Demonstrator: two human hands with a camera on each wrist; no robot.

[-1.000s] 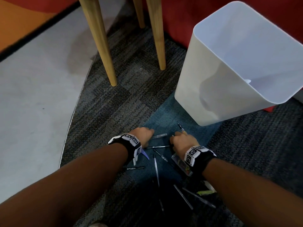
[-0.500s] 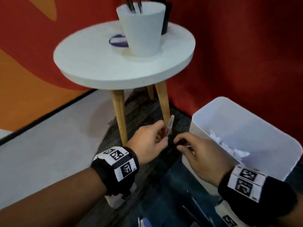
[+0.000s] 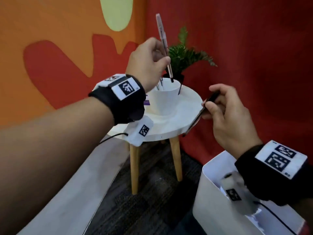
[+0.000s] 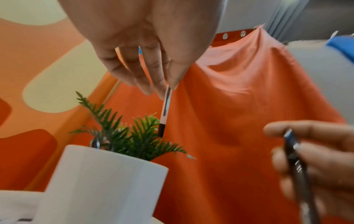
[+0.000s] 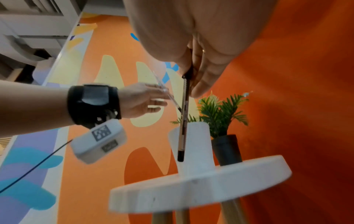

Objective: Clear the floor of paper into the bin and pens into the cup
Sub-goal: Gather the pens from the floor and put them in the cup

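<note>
My left hand [image 3: 165,60] pinches a clear pen [image 3: 162,39] and holds it nearly upright, dark tip down, just above the mouth of the white cup [image 3: 165,100]. The left wrist view shows the same clear pen [image 4: 165,112] hanging from the fingertips [image 4: 160,89] over the cup [image 4: 103,181]. To the right of the cup, my right hand [image 3: 208,102] grips a dark pen [image 3: 199,114] beside the table edge. In the right wrist view that dark pen [image 5: 184,121] points down in front of the cup [image 5: 193,145]. Other pens [image 3: 160,83] stand in the cup.
The cup stands on a small round white table [image 3: 177,126] with wooden legs. A green plant [image 3: 186,55] in a dark pot is behind it. A white bin [image 3: 211,200] holding crumpled paper [image 3: 254,216] sits on the carpet at the lower right, under my right wrist.
Both hands rose from the carpet, each with a pen, up to the table. The left hand's clear pen now hangs over the cup; the right hand trails beside the table.
</note>
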